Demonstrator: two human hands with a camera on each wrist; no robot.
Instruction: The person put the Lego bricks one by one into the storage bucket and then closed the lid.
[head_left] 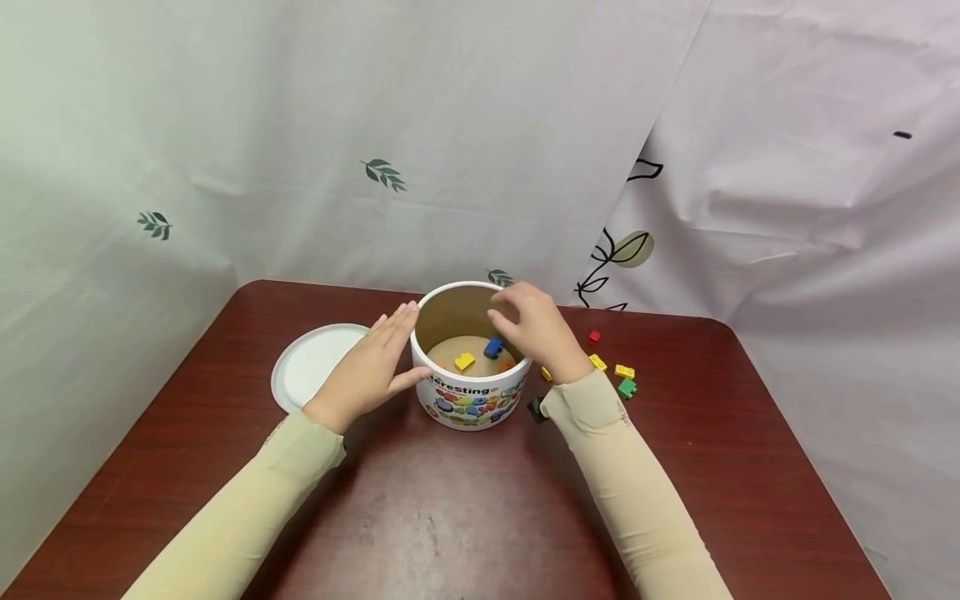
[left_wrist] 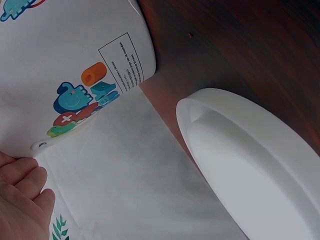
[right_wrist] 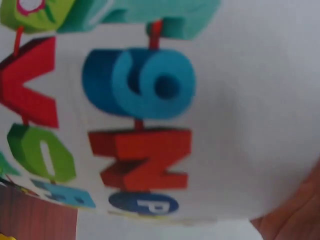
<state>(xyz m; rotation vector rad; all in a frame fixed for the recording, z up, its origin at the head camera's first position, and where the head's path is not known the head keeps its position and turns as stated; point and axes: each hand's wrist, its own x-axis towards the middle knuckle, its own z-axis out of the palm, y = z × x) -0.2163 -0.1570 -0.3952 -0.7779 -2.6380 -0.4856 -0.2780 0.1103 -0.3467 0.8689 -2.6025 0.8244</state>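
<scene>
A dark reddish-brown table fills the foreground, its surface glossy, and pale cloth printed with leaves hangs in folds behind and along both sides. Over on the left lies the white lid, partly covered by the left hand. To the right it's scattered blocks: red, green, two yellow ones, and a third yellow half hidden by the right wrist. And centre stage, upright, the white bucket, a yellow piece and a blue piece inside! Left fingers straight along its left rim, thumb out towards the front; right hand arched over the right rim, blocking part of it, thumb and fingers apart, nothing visible between them.
</scene>
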